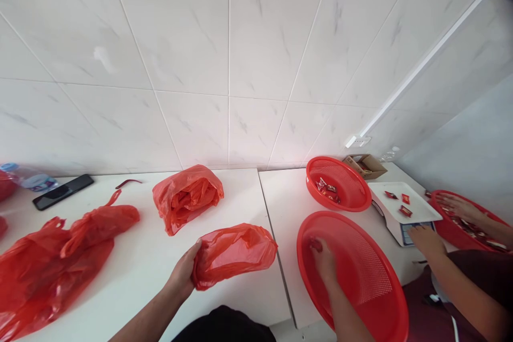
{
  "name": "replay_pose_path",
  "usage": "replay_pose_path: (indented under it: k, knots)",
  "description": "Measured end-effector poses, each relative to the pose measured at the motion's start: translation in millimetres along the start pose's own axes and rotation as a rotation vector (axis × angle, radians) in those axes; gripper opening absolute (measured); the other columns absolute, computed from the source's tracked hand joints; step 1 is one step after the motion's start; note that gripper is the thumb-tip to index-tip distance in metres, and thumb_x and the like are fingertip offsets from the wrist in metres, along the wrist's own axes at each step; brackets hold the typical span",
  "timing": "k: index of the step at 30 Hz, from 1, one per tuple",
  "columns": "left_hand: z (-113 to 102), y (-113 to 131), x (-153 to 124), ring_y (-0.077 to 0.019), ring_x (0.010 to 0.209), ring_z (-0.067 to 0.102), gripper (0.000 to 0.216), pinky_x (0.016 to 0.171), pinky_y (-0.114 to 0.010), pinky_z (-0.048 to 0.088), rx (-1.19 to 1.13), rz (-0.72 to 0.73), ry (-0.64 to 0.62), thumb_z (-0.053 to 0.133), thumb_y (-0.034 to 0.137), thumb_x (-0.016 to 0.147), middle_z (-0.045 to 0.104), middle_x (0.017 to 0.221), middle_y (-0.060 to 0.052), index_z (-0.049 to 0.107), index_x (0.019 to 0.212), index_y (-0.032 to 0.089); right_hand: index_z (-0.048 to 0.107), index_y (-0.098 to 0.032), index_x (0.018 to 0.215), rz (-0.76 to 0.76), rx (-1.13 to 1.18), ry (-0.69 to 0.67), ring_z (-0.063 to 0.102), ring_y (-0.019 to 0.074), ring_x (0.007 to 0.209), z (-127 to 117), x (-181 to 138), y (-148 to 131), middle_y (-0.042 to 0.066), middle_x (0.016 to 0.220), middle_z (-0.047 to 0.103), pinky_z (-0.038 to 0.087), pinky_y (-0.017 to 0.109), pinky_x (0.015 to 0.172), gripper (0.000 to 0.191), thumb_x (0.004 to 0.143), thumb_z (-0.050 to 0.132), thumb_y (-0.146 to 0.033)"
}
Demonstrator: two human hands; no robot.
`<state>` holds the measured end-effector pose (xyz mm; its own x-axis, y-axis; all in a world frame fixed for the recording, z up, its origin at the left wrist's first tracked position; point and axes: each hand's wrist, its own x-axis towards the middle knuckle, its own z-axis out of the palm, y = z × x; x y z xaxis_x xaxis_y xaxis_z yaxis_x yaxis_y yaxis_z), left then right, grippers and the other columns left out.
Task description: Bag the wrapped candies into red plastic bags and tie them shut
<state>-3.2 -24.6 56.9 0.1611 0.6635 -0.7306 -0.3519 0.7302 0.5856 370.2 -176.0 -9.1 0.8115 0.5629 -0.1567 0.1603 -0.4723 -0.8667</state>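
Note:
My left hand (183, 273) is closed on the near left rim of a red plastic bag (240, 256), whose mouth gapes upward over the white table. Inside the large red plastic basket (360, 240), my right hand (325, 263) is closed at the left wall, with small red wrapped candy (316, 245) at its fingertips; how many pieces it holds is hidden. Behind that basket, a smaller red basket (352, 184) holds several wrapped candies (328, 189). A folded stack of red bags (188, 195) lies beyond my left hand.
Filled, knotted red bags (60, 262) lie at left, near a black phone (63, 192) and a plastic bottle (36, 179). At right stand a scale (401, 197) bearing candies and a cardboard box (365, 166). A co-worker's hands (428, 240) are at the scale and another candy-filled basket (444, 224).

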Motion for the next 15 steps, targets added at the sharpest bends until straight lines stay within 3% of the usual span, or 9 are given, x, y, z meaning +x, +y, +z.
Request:
replay_pose_path:
  k: [4, 8, 12, 15]
  knots:
    - [0, 0, 0, -0.0213, 0.061, 0.07, 0.017, 0.058, -0.033, 0.058, 0.016, 0.004, -0.007, 0.062, 0.032, 0.086, 0.073, 0.072, -0.006, 0.063, 0.087, 0.015, 0.056, -0.023, 0.114, 0.032, -0.018, 0.074, 0.061, 0.0322, 0.101, -4, -4, -13, 0.011, 0.113, 0.065, 0.049, 0.045, 0.083, 0.047, 0.072, 0.059, -0.045]
    - [2, 0, -1, -0.0217, 0.06, 0.07, 0.018, 0.056, -0.032, 0.058, 0.034, 0.001, 0.01, 0.063, 0.033, 0.085, 0.073, 0.07, -0.006, 0.063, 0.088, 0.015, 0.057, -0.026, 0.117, -0.051, 0.116, 0.078, 0.06, 0.0279, 0.106, 4, -40, -57, 0.008, 0.118, 0.064, 0.048, 0.043, 0.093, 0.045, 0.076, 0.06, -0.043]
    - [6, -2, 0, -0.0196, 0.058, 0.069, 0.017, 0.058, -0.031, 0.058, 0.029, -0.005, 0.0, 0.063, 0.033, 0.085, 0.072, 0.07, -0.005, 0.063, 0.086, 0.016, 0.062, -0.03, 0.109, -0.21, 0.333, -0.277, 0.063, 0.0245, 0.105, 32, -89, -101, 0.006, 0.115, 0.066, 0.051, 0.042, 0.094, 0.033, 0.076, 0.066, -0.032]
    - [8, -5, 3, -0.0201, 0.061, 0.07, 0.018, 0.059, -0.032, 0.059, 0.024, -0.017, -0.023, 0.063, 0.033, 0.085, 0.074, 0.074, -0.006, 0.064, 0.087, 0.015, 0.064, -0.03, 0.109, -0.295, 0.327, -0.57, 0.065, 0.0244, 0.103, 67, -111, -114, 0.007, 0.112, 0.066, 0.052, 0.043, 0.092, 0.03, 0.079, 0.063, -0.028]
